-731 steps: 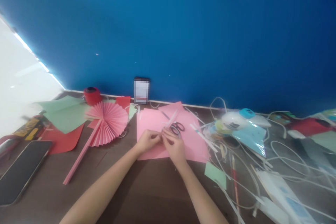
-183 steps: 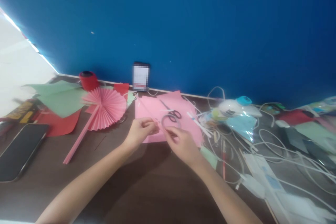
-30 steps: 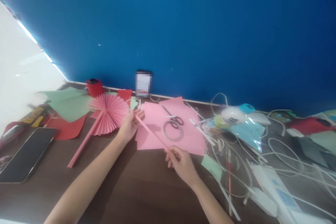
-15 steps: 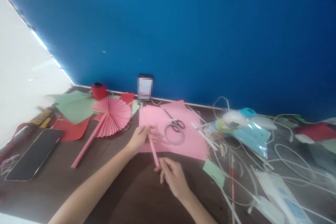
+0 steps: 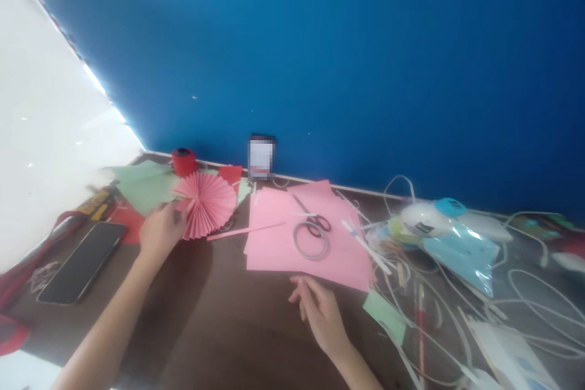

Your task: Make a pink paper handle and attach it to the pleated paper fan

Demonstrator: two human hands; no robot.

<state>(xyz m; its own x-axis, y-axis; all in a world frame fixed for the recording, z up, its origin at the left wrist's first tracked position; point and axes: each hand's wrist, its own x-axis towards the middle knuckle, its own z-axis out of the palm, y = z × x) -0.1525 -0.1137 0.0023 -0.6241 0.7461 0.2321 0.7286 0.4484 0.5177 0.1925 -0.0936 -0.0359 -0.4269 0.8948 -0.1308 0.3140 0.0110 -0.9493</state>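
My left hand (image 5: 162, 228) is at the left edge of a pink pleated paper fan (image 5: 211, 202), its fingers curled onto it. The hand and forearm hide the place where the fan's long pink handle lay. A narrow pink paper strip (image 5: 247, 231) lies across the table and onto pink paper sheets (image 5: 274, 256). On those sheets rest scissors (image 5: 315, 225) with dark handles and a grey ring (image 5: 299, 250), perhaps a tape roll. My right hand (image 5: 320, 314) hovers in front of the sheets, fingers loosely bent and apart, holding nothing.
A dark phone (image 5: 82, 262) lies at the left, near green paper (image 5: 146, 186) and a red roll (image 5: 184, 162). White cables (image 5: 439, 298), a shiny blue packet (image 5: 461, 256) and a green paper piece (image 5: 386, 317) crowd the right. A blue wall (image 5: 320, 73) stands behind.
My left hand has moved left from the pink strip to the fan. The strip, held by both hands before, now lies down. My right hand has let go and stays near its place.
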